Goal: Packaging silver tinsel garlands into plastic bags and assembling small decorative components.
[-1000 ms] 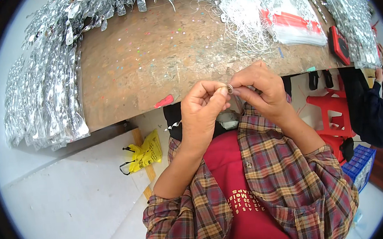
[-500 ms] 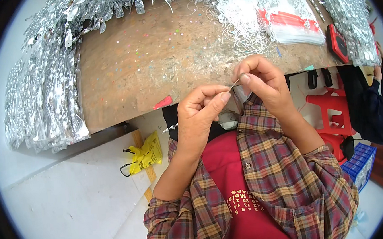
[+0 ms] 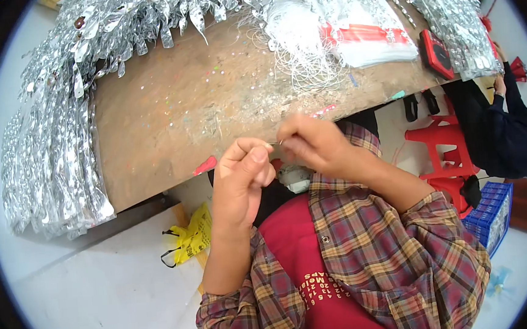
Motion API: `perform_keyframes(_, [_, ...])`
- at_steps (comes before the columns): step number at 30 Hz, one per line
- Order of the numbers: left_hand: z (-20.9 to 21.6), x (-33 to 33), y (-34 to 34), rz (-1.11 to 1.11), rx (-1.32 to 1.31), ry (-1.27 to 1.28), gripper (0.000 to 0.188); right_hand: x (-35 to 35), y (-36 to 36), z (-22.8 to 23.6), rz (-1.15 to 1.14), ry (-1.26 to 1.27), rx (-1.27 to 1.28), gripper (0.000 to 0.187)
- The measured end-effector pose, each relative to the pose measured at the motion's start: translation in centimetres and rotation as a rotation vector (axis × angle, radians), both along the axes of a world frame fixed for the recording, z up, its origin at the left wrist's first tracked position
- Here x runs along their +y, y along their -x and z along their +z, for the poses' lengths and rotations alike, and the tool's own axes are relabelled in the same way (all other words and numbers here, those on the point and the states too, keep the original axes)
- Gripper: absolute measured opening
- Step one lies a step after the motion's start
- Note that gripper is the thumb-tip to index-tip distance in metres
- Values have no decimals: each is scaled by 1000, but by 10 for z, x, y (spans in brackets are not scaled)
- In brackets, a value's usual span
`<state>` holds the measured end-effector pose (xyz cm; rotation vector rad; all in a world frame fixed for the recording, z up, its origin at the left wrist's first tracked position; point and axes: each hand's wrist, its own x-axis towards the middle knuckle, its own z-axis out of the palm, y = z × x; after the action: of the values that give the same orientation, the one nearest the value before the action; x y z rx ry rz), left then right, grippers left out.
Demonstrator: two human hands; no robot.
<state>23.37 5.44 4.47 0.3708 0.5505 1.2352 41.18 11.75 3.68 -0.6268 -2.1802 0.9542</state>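
Note:
Just off the near edge of the worktable (image 3: 151, 129), both my hands are raised in front of my chest, fingertips almost meeting. My left hand (image 3: 240, 178) is closed in a pinch, thumb against the curled fingers. A thin, dark, needle-like piece (image 3: 275, 143) shows as a short bit between the two hands; what exactly it is cannot be told. My right hand (image 3: 320, 145), slightly blurred, has its fingers bent together at the other end of that piece. A small red scrap (image 3: 205, 165) lies at the table edge near my left hand.
Silver strip ornaments (image 3: 55, 160) hang along the table's left and back. Behind my hands lie a tangle of white string (image 3: 312, 69) and clear bags with red bands (image 3: 372, 53). At right are a red device (image 3: 437, 54), red stool (image 3: 436, 137), blue crate (image 3: 488, 216) and another person (image 3: 511, 129).
Both hands have come lower and left in the picture, while the view itself shifted. My right hand has turned over more, its back now showing. Less of the thin piece shows between my fingers.

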Motion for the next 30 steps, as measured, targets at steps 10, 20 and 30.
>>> perform_keyframes(10, [-8,-12,2,21,992,-188,27,101,-27,30,-188,444,599,10])
perform_keyframes(20, [11,75,104,605,1172,39,31,152,-65,-2,-753,-42,-382,38])
perform_keyframes(30, [-41,119,160,574,1247,-20,34,119,-51,16,-475,490,127,20])
